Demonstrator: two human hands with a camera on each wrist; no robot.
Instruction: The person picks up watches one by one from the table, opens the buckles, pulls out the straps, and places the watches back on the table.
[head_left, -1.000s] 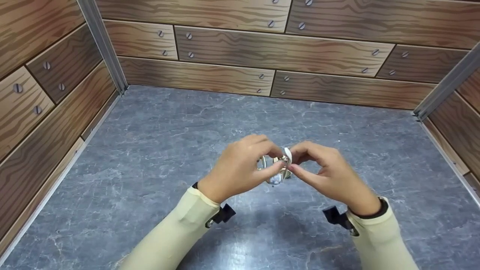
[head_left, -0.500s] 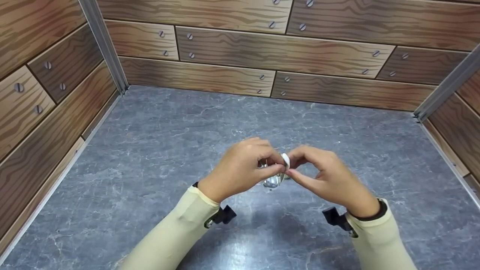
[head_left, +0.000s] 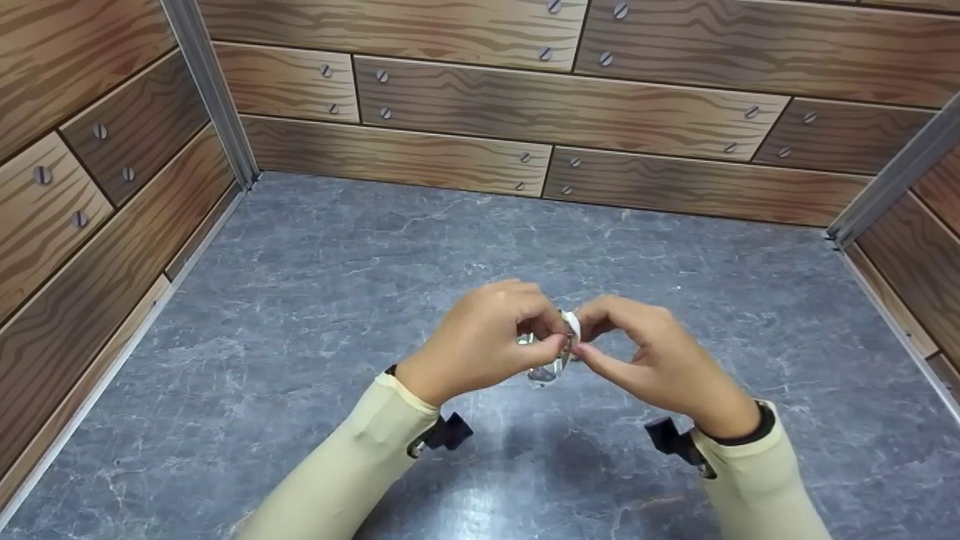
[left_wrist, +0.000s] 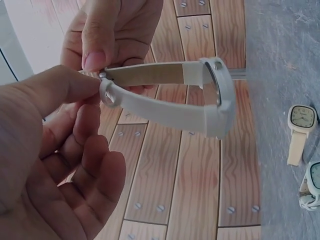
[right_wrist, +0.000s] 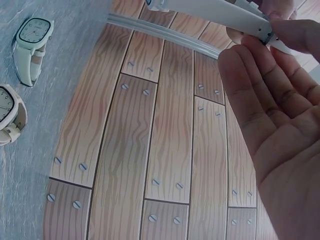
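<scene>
Both hands hold one white wristwatch (head_left: 573, 325) in the air above the grey table (head_left: 315, 300). My left hand (head_left: 546, 337) pinches the strap at its buckle (left_wrist: 106, 93) between thumb and fingers. My right hand (head_left: 583, 339) pinches the strap end just beside it. In the left wrist view the white strap (left_wrist: 160, 107) forms a closed loop, with the watch case (left_wrist: 220, 95) on its far side. In the right wrist view the right hand's fingers (right_wrist: 260, 100) hold the strap (right_wrist: 215, 10) at the top edge.
Two more pale watches lie on the grey surface: a square-faced one (right_wrist: 31, 44) (left_wrist: 300, 131) and a second one (right_wrist: 10, 116) (left_wrist: 312, 186) next to it. Neither shows in the head view. Wood-patterned walls (head_left: 570, 112) close the table on three sides.
Both hands sank slightly and drew closer together around the watch. The pinch on the strap is the same.
</scene>
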